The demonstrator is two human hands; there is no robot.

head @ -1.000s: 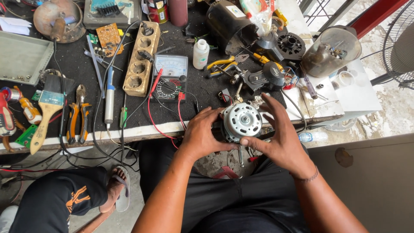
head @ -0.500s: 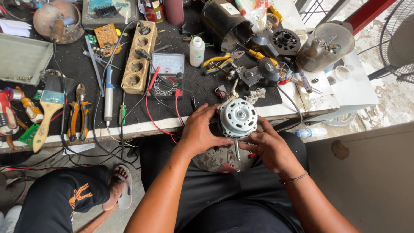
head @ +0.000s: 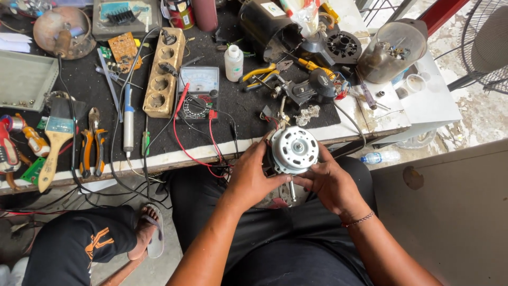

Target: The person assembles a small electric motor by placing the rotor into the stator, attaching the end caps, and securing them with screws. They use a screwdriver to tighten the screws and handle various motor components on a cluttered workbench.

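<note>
Where hands (head: 254, 177) wrap: motor (head: 294, 150) sides hidden.

- worktop (head: 248, 108): dark mat on top, pale worn front edge, packed with gear
- analog multimeter (head: 197, 87) near the middle, its red leads (head: 180, 135) trailing over the front edge
- yellowed block of round sockets (head: 163, 74) just left of it
- soldering iron (head: 128, 119) and orange-handled pliers (head: 91, 145) toward the left, paintbrush (head: 53, 145) beside them
- small white bottle (head: 233, 62) standing upright
- yellow-handled pliers (head: 263, 73) right of the bottle
- grey tray (head: 24, 87) at far left
- black motor housing (head: 264, 26) at the back
</note>
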